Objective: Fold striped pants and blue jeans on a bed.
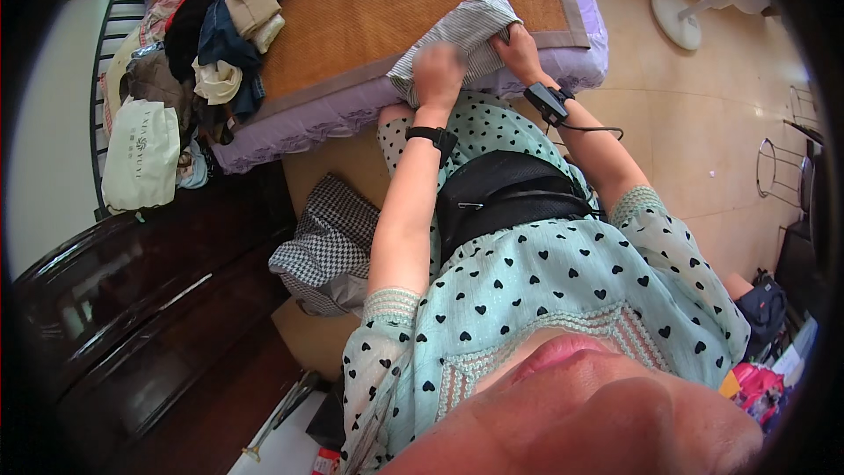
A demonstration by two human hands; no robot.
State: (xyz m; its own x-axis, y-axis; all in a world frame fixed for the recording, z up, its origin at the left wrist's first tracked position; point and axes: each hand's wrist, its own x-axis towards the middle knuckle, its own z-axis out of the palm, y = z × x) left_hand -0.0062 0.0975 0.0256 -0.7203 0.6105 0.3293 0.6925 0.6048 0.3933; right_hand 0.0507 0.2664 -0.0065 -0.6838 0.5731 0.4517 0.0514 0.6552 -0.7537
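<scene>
A grey-and-white striped cloth [478, 20] lies bunched at the near edge of a bed with a brown woven mat [343, 6], partly over my lap. My left hand [438, 72] rests on the cloth's left part; it is blurred, so whether its fingers grip cannot be told. At the cloth's right end, my right hand [517, 53] holds its edge between thumb and fingers. Both wrists wear black straps, the right one with a small device and a cable.
A pile of clothes [221, 33] and a pale printed bag [142, 155] are on the bed's left. A houndstooth cloth [326, 237] lies below, beside dark glossy furniture [158, 277]. A white fan [686, 16] stands on the floor at right, with wire-framed stools [781, 168] beyond.
</scene>
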